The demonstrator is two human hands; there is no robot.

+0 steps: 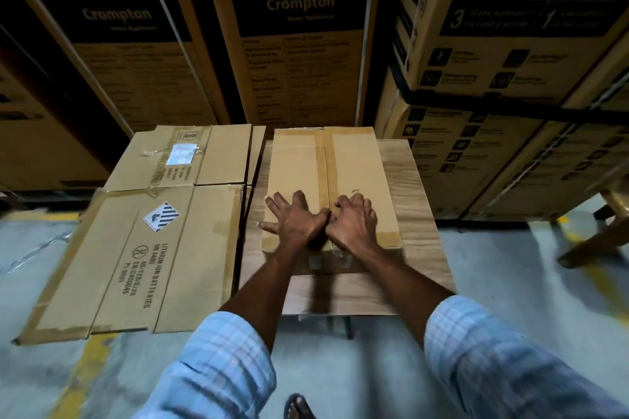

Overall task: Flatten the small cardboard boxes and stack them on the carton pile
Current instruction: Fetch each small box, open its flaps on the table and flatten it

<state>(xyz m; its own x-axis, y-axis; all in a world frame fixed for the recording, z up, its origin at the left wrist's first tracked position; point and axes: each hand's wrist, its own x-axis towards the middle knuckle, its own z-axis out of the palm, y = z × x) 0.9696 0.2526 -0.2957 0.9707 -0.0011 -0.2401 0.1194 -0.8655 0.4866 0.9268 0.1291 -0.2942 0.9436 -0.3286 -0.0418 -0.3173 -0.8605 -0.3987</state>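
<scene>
1. judged the job partly done: found the carton pile [136, 265] of flattened sheets lying just left of the wood-grain counter [418, 201].
2. found one small box [360, 163] on the counter, not on the pile; seemingly not yet collapsed, with its front wall showing and its top flaps closed under tan tape.
3. noted the left hand [292, 223] spread flat on the lid and the right hand [354, 223] bent-fingered at the seam; could not tell any grip.

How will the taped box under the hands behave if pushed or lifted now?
The taped box likely stays stiff: its seam tape looks intact and its front wall stands upright. Probably light, being plain cardboard. It may slide easily on the smooth wood-grain surface.
</scene>
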